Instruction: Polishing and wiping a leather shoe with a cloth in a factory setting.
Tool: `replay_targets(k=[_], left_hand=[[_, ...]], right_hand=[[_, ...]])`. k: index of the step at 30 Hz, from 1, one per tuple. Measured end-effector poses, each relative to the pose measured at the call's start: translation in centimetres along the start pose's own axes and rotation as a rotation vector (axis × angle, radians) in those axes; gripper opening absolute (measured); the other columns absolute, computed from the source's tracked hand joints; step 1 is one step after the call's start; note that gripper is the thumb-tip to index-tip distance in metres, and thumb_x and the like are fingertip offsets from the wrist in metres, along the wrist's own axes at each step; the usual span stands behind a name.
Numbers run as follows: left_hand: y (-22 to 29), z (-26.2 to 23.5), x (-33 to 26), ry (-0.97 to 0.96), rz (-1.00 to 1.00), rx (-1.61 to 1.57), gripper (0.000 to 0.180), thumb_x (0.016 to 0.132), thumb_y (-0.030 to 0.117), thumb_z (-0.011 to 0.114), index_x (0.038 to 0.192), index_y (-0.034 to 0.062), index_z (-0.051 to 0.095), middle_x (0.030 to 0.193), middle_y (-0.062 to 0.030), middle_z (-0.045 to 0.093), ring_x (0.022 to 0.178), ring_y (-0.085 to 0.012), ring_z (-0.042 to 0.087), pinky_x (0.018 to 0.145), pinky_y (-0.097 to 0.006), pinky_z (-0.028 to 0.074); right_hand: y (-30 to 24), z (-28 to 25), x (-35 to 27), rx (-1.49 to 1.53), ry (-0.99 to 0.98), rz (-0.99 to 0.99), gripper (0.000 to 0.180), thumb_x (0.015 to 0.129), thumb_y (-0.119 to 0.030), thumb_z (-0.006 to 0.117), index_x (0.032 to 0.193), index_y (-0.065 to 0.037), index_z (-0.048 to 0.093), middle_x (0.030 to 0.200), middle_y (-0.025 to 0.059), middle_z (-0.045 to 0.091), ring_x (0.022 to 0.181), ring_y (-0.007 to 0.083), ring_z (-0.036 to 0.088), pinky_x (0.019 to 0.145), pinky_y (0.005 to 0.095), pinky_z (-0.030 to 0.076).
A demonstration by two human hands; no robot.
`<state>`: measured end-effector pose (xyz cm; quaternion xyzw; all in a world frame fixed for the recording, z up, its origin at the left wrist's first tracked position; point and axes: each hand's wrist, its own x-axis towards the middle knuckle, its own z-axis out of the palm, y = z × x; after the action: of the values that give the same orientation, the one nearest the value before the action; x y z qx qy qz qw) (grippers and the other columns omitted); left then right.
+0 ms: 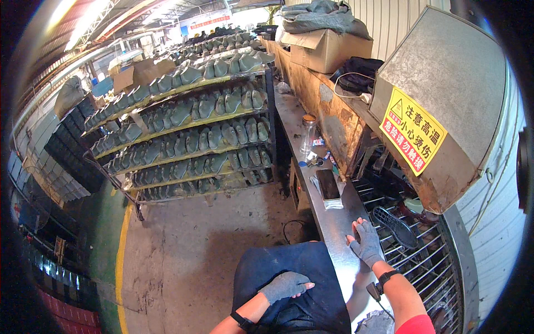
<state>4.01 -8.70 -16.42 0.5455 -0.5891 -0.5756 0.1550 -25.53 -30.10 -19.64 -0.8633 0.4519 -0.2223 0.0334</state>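
My left hand (285,287), in a grey fingerless glove, rests on the dark cloth (295,257) over my lap. Its fingers are curled together, and nothing shows in them. My right hand (365,244), gloved the same way, lies over the shiny metal ledge (339,245) with its fingers apart and holds nothing. Close beside it, a black shoe sole (395,227) lies on a rack of metal bars (417,253). Farther along the ledge is a dark-screened phone (328,185) on a pale cloth or paper.
A tall rack (200,133) on the left carries several rows of grey-green shoe lasts or shoe parts. A clear bottle (307,133) stands on the ledge. Above the bars hangs a metal hood (445,83) with a yellow warning label (413,131). A cardboard box (328,50) sits behind.
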Motion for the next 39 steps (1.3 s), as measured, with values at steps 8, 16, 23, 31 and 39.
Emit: replay_targets(k=[8, 16, 23, 31, 39], left_hand=[[-0.1, 0.03, 0.05, 0.004, -0.001, 0.004, 0.052, 0.108, 0.051, 0.058, 0.083, 0.0069, 0.069, 0.071, -0.0014, 0.065, 0.064, -0.0132, 0.064, 0.063, -0.032, 0.057], [-0.02, -0.04, 0.02, -0.006, -0.017, 0.005, 0.052, 0.108, 0.051, 0.058, 0.084, 0.0068, 0.07, 0.072, -0.0011, 0.065, 0.065, -0.0131, 0.065, 0.064, -0.031, 0.057], [-0.15, 0.03, 0.07, 0.007, 0.002, -0.013, 0.052, 0.108, 0.052, 0.058, 0.083, 0.0069, 0.07, 0.071, -0.0011, 0.065, 0.065, -0.013, 0.064, 0.064, -0.031, 0.056], [-0.38, 0.26, 0.02, 0.018, 0.013, -0.014, 0.052, 0.107, 0.051, 0.059, 0.082, 0.0073, 0.069, 0.071, -0.0007, 0.065, 0.065, -0.0128, 0.064, 0.064, -0.031, 0.056], [-0.35, 0.84, -0.36, 0.014, 0.03, -0.021, 0.051, 0.108, 0.05, 0.059, 0.082, 0.0068, 0.069, 0.07, -0.0006, 0.064, 0.065, -0.0126, 0.064, 0.065, -0.031, 0.057]], right_hand=[[-0.2, -0.08, 0.07, 0.004, 0.002, 0.003, 0.065, 0.09, -0.042, 0.074, 0.141, -0.004, 0.063, 0.152, 0.0229, 0.056, 0.145, 0.0413, 0.048, 0.122, 0.05, 0.037], [-0.26, -0.08, 0.04, -0.002, 0.006, 0.009, 0.065, 0.09, -0.042, 0.075, 0.141, -0.004, 0.063, 0.152, 0.022, 0.056, 0.146, 0.0407, 0.048, 0.122, 0.0497, 0.037], [-0.15, -0.17, 0.02, -0.007, 0.005, 0.004, 0.065, 0.09, -0.043, 0.074, 0.142, -0.005, 0.063, 0.153, 0.0215, 0.056, 0.146, 0.0407, 0.048, 0.122, 0.0494, 0.036], [-0.51, -0.53, 0.03, -0.004, -0.017, 0.014, 0.065, 0.091, -0.043, 0.073, 0.143, -0.004, 0.062, 0.153, 0.0222, 0.055, 0.146, 0.0413, 0.047, 0.123, 0.0495, 0.035], [-0.19, -0.48, -0.75, 0.005, -0.025, -0.003, 0.066, 0.092, -0.042, 0.073, 0.143, -0.003, 0.061, 0.153, 0.0243, 0.056, 0.146, 0.0424, 0.047, 0.122, 0.0503, 0.035]])
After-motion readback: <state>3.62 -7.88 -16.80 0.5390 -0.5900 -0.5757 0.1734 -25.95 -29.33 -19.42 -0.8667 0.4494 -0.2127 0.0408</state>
